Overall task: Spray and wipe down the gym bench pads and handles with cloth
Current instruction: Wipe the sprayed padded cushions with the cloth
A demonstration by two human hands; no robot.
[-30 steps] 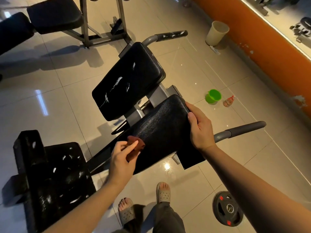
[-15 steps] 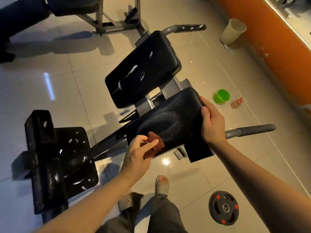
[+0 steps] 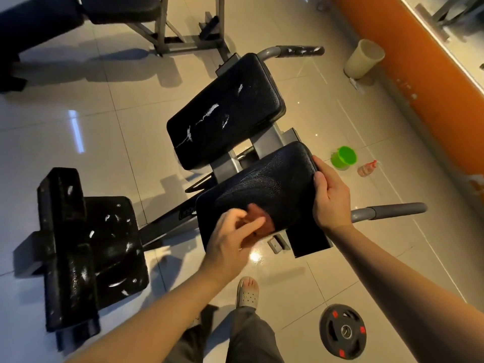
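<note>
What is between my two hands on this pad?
In the head view, only bare black pad lies between the left hand, holding the cloth, and the right hand.

Floor (image 3: 78, 106): glossy pale tiles, patches of reflected light. Orange wall (image 3: 432, 82) along the right, paint chipped. Beige bin (image 3: 364, 60) near its base. Black weight plate (image 3: 343, 331) flat on tiles. Grey metal frame (image 3: 167, 35) at top.

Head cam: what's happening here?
A person wipes the near pad with a red cloth held in the left hand, while the right hand grips the pad's right edge. The far pad, low pad and far handle show white streaks. A bottle lies on the floor.
</note>
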